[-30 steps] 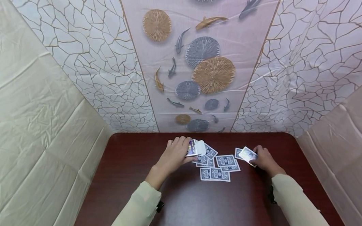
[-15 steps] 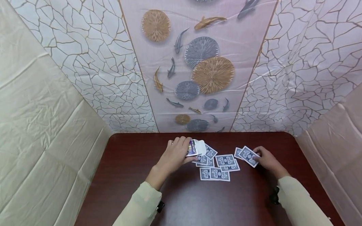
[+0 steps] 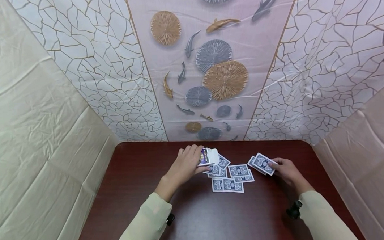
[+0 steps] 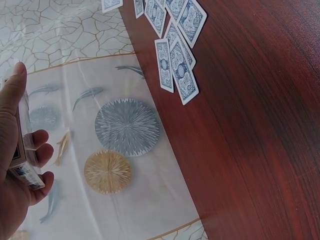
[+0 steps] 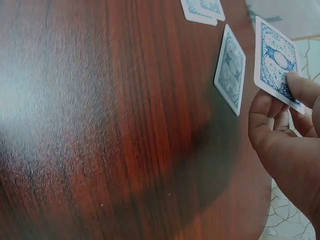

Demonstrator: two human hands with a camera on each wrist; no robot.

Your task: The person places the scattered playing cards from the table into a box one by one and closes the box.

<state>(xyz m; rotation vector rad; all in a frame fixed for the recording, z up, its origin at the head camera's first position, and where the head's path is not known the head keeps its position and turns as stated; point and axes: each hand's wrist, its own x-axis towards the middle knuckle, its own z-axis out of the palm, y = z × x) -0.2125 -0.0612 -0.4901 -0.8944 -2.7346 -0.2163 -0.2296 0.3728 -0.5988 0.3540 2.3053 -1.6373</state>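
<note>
Finely patterned blue-and-white card

Yeah, I'm seeing pinkish fish-print cloth behind the dark-red wood-grain table, wrinkly beige sheets flanking it.

The left hand grips a small box, while overlapping blue-backed cards lie on the reddish table.

- You have one left hand and one right hand.
- You have one card box.
- You can count nine visible cards.
- You wear two sleeves, two black wrist devices.
- One table is before you.
</note>
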